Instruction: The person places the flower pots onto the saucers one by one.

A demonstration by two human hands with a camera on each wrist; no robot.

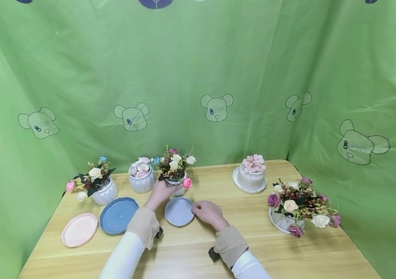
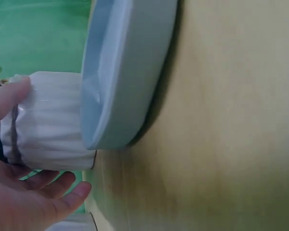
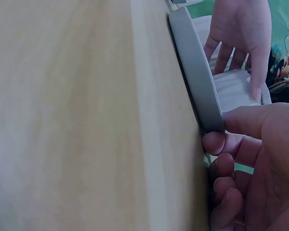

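My left hand (image 1: 163,192) grips a white ribbed flower pot (image 2: 53,120) by its upper part. In the left wrist view its thumb lies against the pot near the rim, with the fingers on the opposite side. Cream, purple and pink artificial roses (image 1: 175,162) with dark leaves rise from this pot. Just in front of it sits a grey-blue round saucer (image 1: 179,212). Thumb and forefinger of my right hand (image 1: 209,213) pinch the right edge of this saucer (image 3: 197,67); the other fingers are curled near the tabletop.
Left on the wooden table (image 1: 184,255) are a pink saucer (image 1: 80,229), a blue saucer (image 1: 118,215) and two white flower pots (image 1: 105,192). On the right, a pot with pink blossoms (image 1: 252,178) and a rose pot (image 1: 285,220) stand on white saucers. Green curtains enclose the table.
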